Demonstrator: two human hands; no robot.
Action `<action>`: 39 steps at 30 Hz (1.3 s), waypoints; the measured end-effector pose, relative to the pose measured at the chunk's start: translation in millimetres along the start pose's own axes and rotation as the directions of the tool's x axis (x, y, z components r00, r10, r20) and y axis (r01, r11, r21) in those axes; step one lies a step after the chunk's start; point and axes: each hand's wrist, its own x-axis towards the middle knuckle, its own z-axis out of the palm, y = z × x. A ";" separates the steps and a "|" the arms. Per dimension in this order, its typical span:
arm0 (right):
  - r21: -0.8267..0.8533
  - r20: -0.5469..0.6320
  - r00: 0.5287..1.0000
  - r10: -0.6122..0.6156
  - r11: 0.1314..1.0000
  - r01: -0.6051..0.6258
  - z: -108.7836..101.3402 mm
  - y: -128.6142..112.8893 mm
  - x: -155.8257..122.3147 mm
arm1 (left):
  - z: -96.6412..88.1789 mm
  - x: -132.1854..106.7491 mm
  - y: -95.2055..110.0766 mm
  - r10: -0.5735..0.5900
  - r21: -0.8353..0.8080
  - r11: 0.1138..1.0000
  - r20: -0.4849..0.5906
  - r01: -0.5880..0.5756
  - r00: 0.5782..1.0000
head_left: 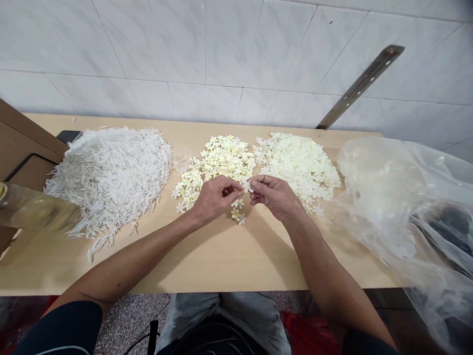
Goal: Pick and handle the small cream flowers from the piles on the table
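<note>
My right hand (276, 195) pinches a small white artificial flower (249, 187) between thumb and fingers. Close on its left, my left hand (218, 198) has thumb and forefinger pressed together at the flower's edge; whatever they grip is too small to make out. Just beyond both hands lies a pile of white flowers with yellow centres (226, 157), a few of them loose below the fingers. Behind my right hand spreads a heap of pale flower pieces (301, 165). Off to the left is a large mound of thin white stem-like pieces (116, 170).
A clear plastic bag (388, 172) with pale contents covers the table's right end and hangs over the front. At the left lies a bottle of yellowish liquid (40, 209) near a brown box (27, 133). A metal bracket (360, 88) leans against the tiled wall behind.
</note>
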 end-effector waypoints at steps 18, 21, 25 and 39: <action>-0.292 0.103 0.994 0.029 0.957 0.003 14.0 21.2 5.2 | -1.8 8.5 -10.9 -0.192 -0.258 0.956 -0.180 0.142 0.965; -0.052 0.178 0.983 0.054 0.998 -0.045 37.2 32.4 4.1 | -0.2 2.3 -8.9 -0.007 -0.038 0.999 -0.245 -0.003 0.970; 0.078 0.147 0.987 0.056 0.995 -0.068 37.3 32.7 2.7 | 1.7 -3.1 -4.6 0.156 0.122 0.984 -0.229 -0.131 0.961; -0.003 0.211 0.977 -0.015 1.000 0.015 15.1 26.6 2.2 | 4.7 -1.2 -2.3 -0.254 -0.357 0.901 0.026 0.246 0.967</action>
